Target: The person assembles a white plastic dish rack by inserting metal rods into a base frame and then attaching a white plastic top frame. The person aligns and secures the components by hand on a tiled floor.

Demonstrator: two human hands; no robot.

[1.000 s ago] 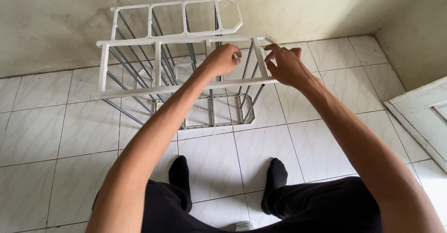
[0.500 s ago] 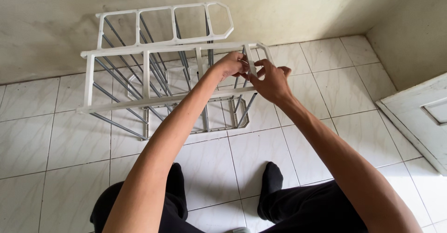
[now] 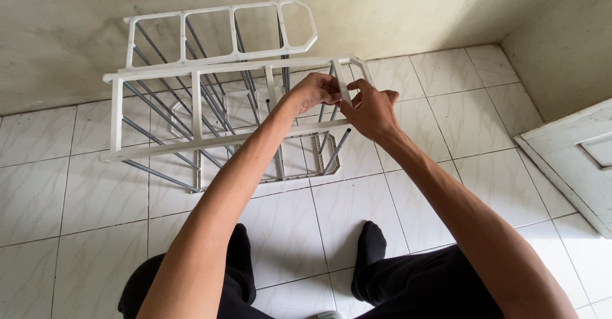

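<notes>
Hands first: the left hand (image 3: 317, 90) and the right hand (image 3: 370, 107) are both up at the right end of a white plastic rack (image 3: 191, 102) that stands on the tiled floor (image 3: 76, 198); they sit just beside each other, nearly touching. Left one has its fingers curled tight round one of the white crossbars in the top frame (image 3: 156, 147); right one is pinching the same bar from the other side, thumb and fingertips close together, so both grips are narrow and closed on the plastic; can't tell if there's anything small held between the fingers.

Rack itself is a multi-tier thing; white rectangular frames split into open cells, joined by thin grey metal rods (image 3: 150, 124) running at a slant between the tiers; it leans a bit toward the wall (image 3: 64, 32), with the far frame (image 3: 220, 29) right up near it; lower frame (image 3: 306, 159) sits down near the floor.

Person is in dark trousers and black socks (image 3: 373, 242), feet on the tiles below the rack; a white door (image 3: 574, 159) shows at the right edge.
</notes>
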